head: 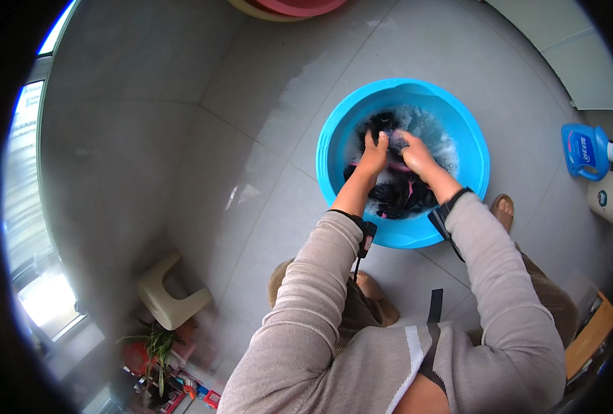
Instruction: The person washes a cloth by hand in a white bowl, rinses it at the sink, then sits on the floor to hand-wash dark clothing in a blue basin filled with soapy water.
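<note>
A round blue plastic basin (327, 178) stands on the floor in front of me, holding sudsy water (428, 127). Black cloth with pink trim (397, 194) lies soaked in it. Over the middle of the basin, my left hand (373, 156) grips a bunched part of this wet dark cloth, its fingers pointing away from me. My right hand (418, 155) is curled close beside it, on the same bunched part; its fingertips are blurred. The cloth between the two hands is partly hidden by fingers and foam.
Right of the basin stand a blue detergent jug (586, 151) and a pale container (605, 196). A beige plastic stool (169, 300) and a potted plant (159, 344) are at lower left. Pink and cream basins (301, 6) show at the top. The tiled floor (265, 207) has wet-looking patches.
</note>
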The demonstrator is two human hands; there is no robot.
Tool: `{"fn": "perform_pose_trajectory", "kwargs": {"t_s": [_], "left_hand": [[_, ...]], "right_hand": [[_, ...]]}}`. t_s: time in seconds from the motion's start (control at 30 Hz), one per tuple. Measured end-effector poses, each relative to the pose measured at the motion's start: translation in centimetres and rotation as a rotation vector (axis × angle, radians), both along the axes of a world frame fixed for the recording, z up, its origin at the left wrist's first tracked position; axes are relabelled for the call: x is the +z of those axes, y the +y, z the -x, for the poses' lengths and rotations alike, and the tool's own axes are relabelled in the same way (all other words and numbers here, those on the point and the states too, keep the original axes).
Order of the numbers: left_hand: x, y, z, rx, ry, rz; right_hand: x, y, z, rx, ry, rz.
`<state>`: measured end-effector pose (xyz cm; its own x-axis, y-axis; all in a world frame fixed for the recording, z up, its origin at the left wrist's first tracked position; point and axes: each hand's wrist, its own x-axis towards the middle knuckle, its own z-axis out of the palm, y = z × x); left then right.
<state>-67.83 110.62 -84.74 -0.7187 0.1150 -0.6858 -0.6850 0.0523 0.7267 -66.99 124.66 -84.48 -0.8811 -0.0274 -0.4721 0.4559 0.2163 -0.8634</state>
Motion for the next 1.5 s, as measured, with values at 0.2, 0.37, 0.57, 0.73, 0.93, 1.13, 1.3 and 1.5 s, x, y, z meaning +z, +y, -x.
{"fn": "perform_pose_trajectory", "kwargs": {"t_s": [0.2,0.37,0.57,0.73,0.93,1.13,1.3,1.5], "left_hand": [[-2.6,-0.7,0.6,0.537,-0.337,-0.631],[-4.6,-1.5,-0.8,0.528,-0.298,-0.842],[0.8,0.8,-0.3,0.641,-0.298,-0.313],[3.4,-0.9,0.9,0.622,-0.127,-0.480],[2.0,-1.1,0.0,0.421,-0.118,-0.198],[1.4,-0.6,0.0,0.453,-0.159,-0.251],[-1.8,-0.7,-0.2,0.610,-0.073,-0.512],[-4.6,-2.2,-0.7,0.399,-0.298,-0.913]], "right_hand": [[11.0,-2.5,-4.2,0.060,0.455,0.044],[9.6,-5.1,-2.7,0.002,0.332,-0.122],[2.5,-4.0,0.6,0.034,0.245,-0.449],[-3.5,0.1,2.3,-0.068,0.303,-0.787],[-6.2,1.2,2.0,0.492,-0.097,-0.689],[-3.6,-0.4,1.2,0.240,0.061,-0.421],[7.1,-3.3,-3.2,0.071,0.391,-0.023],[10.5,-5.9,-1.8,0.072,0.549,-0.073]]}}
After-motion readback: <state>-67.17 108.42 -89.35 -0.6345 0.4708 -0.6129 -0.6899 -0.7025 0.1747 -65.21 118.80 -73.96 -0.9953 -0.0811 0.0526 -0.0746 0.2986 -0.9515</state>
